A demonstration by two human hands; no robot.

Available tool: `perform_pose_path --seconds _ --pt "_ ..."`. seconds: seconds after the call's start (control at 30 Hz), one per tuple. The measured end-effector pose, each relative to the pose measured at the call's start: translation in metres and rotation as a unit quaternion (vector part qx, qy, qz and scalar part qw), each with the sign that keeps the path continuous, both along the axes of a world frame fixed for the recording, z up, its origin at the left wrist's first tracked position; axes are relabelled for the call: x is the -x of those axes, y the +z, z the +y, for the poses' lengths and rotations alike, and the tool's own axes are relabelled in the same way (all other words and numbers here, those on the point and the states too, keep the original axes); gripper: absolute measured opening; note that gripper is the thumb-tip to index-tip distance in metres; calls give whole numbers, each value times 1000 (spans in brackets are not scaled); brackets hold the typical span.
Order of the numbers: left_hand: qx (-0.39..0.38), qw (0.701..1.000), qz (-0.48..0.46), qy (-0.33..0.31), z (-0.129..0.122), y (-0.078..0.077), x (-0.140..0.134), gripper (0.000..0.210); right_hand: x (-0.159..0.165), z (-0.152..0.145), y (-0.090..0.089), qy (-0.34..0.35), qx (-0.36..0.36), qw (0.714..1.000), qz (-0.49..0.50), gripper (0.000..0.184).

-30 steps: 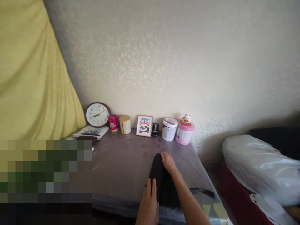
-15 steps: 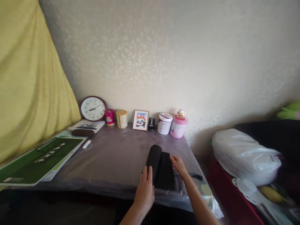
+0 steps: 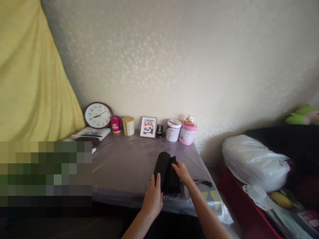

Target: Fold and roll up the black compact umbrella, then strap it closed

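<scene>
A black roll (image 3: 161,169) with a flat, loose flap (image 3: 173,181) on its right side lies on the table near the front edge. What kind of thing it is I cannot make out. My left hand (image 3: 154,196) is closed around the roll's lower left side, with fingers along its surface. Between the thumb and fingers of my right hand (image 3: 180,170), the flap's upper right edge is pinched and lifted a little. A dark strap (image 3: 203,182) lies on the table to the right, partly behind my right forearm.
Along the wall stand a clock (image 3: 98,115), a pink can (image 3: 115,124), a yellow-lidded can (image 3: 128,126), a framed panda picture (image 3: 148,127) and two tubs (image 3: 173,130). A white plastic bag (image 3: 254,162) sits right of the table (image 3: 119,159). Blurred blocks hide the lower left.
My right hand has moved left and slightly up, bringing the flap's edge closer to the roll. My left hand stays on the roll. The view has shifted slightly.
</scene>
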State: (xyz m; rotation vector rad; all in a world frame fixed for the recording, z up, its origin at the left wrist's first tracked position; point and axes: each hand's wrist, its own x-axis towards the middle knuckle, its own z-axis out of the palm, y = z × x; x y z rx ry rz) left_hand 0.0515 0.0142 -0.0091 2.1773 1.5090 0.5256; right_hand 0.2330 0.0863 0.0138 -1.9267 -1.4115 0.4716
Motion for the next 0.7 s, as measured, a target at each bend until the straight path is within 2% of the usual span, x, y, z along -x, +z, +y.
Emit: perform_pose_path --seconds 0.27,0.53,0.7 --pt "14 1000 2 -2 -1 7 2 70 31 16 10 21 -20 1000 2 33" --pt "51 999 19 3 1 11 3 71 55 28 4 30 -3 1000 -8 32" --pt "42 999 -26 5 2 12 5 82 59 31 3 35 12 999 -27 32"
